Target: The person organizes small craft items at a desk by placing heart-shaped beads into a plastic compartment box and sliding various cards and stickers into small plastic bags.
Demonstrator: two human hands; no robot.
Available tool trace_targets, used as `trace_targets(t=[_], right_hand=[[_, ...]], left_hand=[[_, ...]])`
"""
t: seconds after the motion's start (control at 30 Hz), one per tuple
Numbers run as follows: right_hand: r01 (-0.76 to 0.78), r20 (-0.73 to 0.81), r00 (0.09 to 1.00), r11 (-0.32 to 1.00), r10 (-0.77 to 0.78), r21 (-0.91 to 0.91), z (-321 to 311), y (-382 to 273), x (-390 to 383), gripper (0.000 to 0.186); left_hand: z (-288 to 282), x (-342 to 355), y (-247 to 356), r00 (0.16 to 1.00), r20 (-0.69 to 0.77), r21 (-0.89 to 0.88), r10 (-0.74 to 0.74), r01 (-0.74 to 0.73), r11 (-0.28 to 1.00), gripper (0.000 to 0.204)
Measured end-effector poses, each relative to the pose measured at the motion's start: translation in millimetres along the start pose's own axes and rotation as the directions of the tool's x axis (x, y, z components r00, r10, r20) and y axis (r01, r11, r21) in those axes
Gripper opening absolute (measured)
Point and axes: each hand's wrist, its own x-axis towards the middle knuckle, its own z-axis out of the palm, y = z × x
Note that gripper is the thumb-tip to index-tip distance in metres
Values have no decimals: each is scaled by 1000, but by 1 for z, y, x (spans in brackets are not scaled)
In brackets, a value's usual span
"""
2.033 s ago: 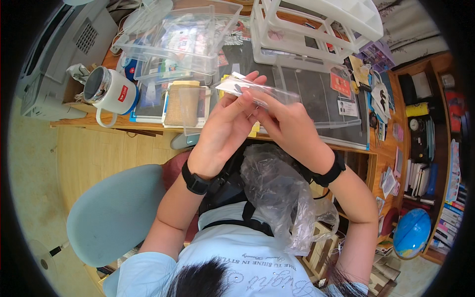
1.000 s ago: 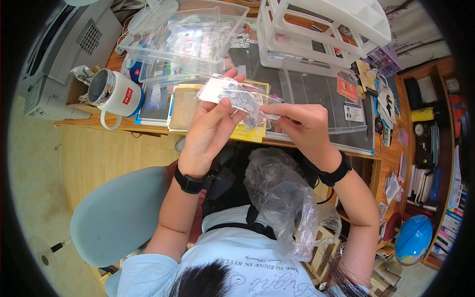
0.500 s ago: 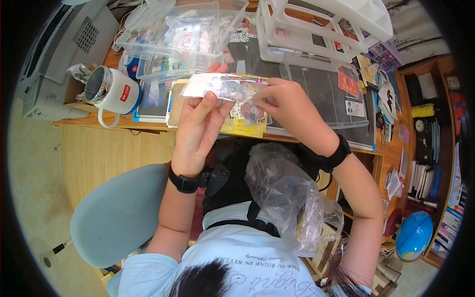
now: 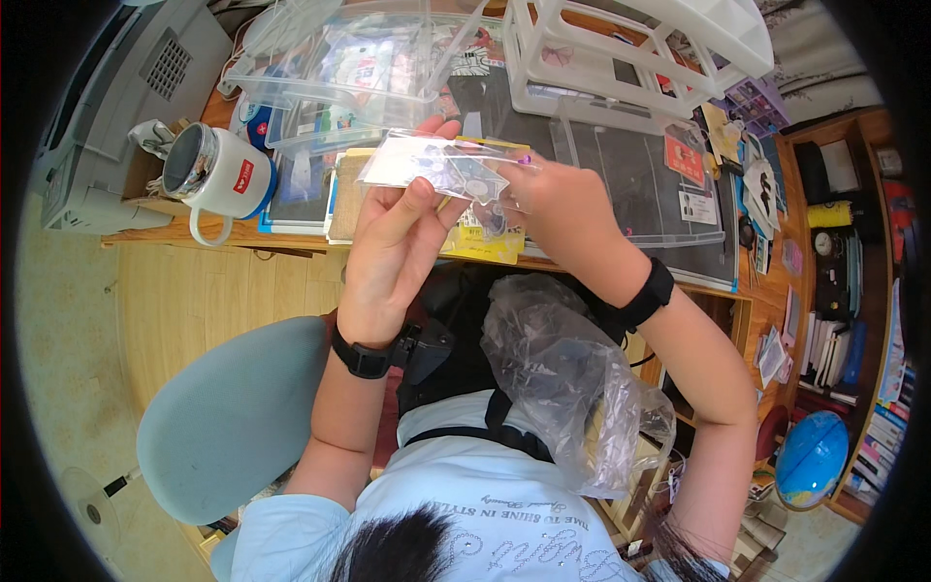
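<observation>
Above the desk's front edge I hold a small clear plastic packet [image 4: 407,160] with a white card and small purple and grey printed pieces in it. My left hand [image 4: 396,228] is closed on its left part, thumb on top and fingers beneath. At the packet's right end is my right hand [image 4: 572,199], its fingers bent in against the plastic and partly hidden. A tiny purple bit shows next to these fingers. Below the packet, a yellow printed card [image 4: 480,242] lies at the desk edge. A crumpled clear plastic bag [image 4: 553,369] rests on my lap.
Clear plastic trays [image 4: 339,92] with packets stand at the back left, a white rack [image 4: 630,68] at the back right. A white mug [image 4: 228,175] stands left. Cards and papers line the desk's right side. A grey-blue chair [image 4: 233,417] and a globe [image 4: 813,456] flank me.
My right hand has turned, with its fingers now further behind the packet's right end. The packet has tilted slightly, showing more of the printed pieces. My left hand keeps its hold.
</observation>
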Motion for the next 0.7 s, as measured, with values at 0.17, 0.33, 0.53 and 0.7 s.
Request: trace_targets(t=[0.17, 0.33, 0.53, 0.7], right_hand=[[94, 146, 984, 994, -100, 48, -2, 6, -9, 9], [152, -240, 968, 933, -74, 325, -31, -4, -18, 18], [133, -305, 952, 924, -18, 358, -32, -5, -13, 35], [277, -259, 943, 923, -208, 267, -25, 4, -12, 39]], left_hand=[[1, 0, -1, 1000, 4, -10, -9, 9, 1000, 63], [1, -2, -2, 1000, 4, -10, 5, -5, 1000, 61], [7, 0, -9, 998, 55, -55, -38, 41, 998, 60], [7, 1, -11, 998, 42, -25, -47, 48, 999, 60]])
